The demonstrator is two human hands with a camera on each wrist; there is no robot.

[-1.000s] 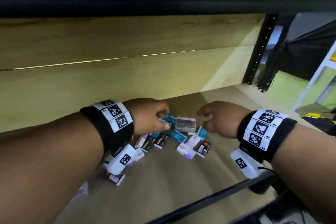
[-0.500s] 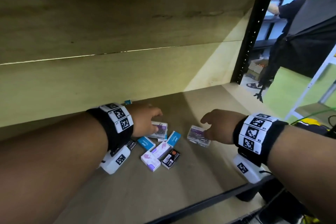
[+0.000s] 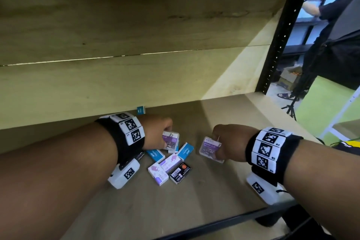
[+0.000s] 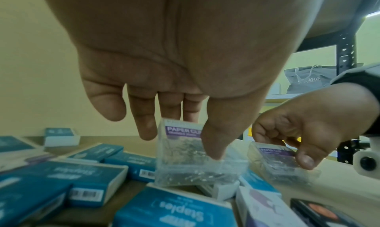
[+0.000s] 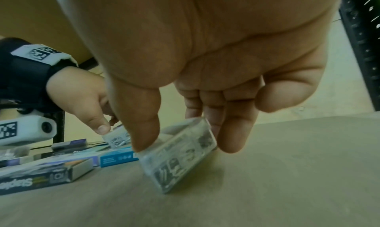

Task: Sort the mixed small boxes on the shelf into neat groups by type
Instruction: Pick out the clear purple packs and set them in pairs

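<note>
Two clear paper clip boxes with purple labels are in my hands. My left hand [image 3: 159, 134] pinches one clear paper clip box [image 3: 171, 141] [image 4: 191, 155] between thumb and fingers, tilted above the pile. My right hand [image 3: 228, 142] [image 5: 185, 133] pinches the other paper clip box [image 3: 210, 147] [image 5: 180, 157], tilted with one edge on the shelf board [image 3: 194, 200]. Between and below them lie blue staples boxes [image 3: 186, 151] [image 4: 98, 178], two white-and-purple boxes [image 3: 158, 174] and a black box [image 3: 180, 172]. One small blue box [image 3: 140, 109] stands alone by the back wall.
The wooden back wall [image 3: 116, 80] rises close behind the boxes. A black metal rail [image 3: 224, 220] edges the shelf front and a black upright [image 3: 276, 45] stands at the right. Bare shelf board lies to the right of my right hand. Another person [image 3: 331, 25] stands beyond the shelf.
My right hand has closed on the clear box it was reaching for and tipped it up. My left hand has lifted its clear box off the pile.
</note>
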